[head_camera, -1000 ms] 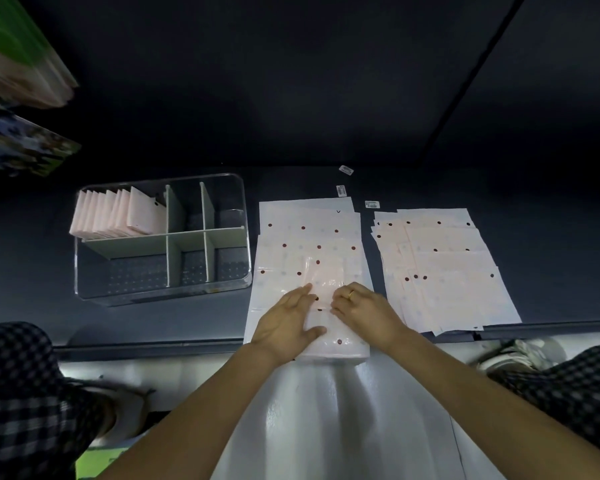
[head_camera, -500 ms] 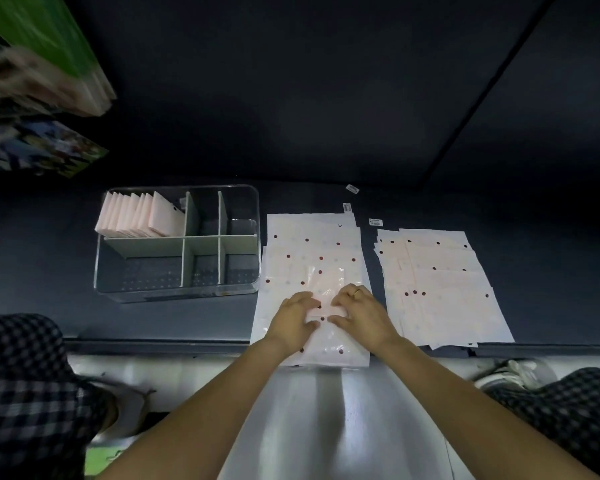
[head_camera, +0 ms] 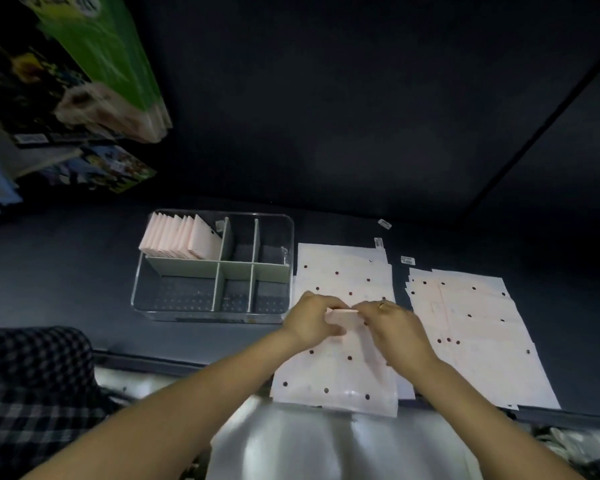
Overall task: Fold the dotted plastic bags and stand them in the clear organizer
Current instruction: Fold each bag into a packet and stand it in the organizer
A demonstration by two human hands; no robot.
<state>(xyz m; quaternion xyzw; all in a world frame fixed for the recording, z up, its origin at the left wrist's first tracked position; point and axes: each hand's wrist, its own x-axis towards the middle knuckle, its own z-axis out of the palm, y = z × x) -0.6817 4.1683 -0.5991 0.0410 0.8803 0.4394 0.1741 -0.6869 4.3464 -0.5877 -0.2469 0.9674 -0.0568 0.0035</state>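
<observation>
A small folded pink bag [head_camera: 342,317] is held upright between both hands, just above a flat stack of dotted plastic bags [head_camera: 340,372]. My left hand [head_camera: 310,320] grips its left side and my right hand [head_camera: 395,327], with a ring, pinches its right side. A second stack of dotted bags [head_camera: 471,327] lies to the right. The clear organizer [head_camera: 174,308] stands left of the hands, with several folded bags [head_camera: 179,237] standing in its back left compartment. Its other compartments hold nothing.
Small white labels [head_camera: 384,224] lie on the dark table beyond the stacks. Green and printed packages [head_camera: 94,64] hang at the upper left. Checked fabric [head_camera: 32,375] shows at the lower left. A white surface [head_camera: 309,445] runs below the table's front edge.
My hands went from pressing a fold flat on the middle stack to lifting the small folded bag upright between them. The camera has tilted up, so the table sits lower in view.
</observation>
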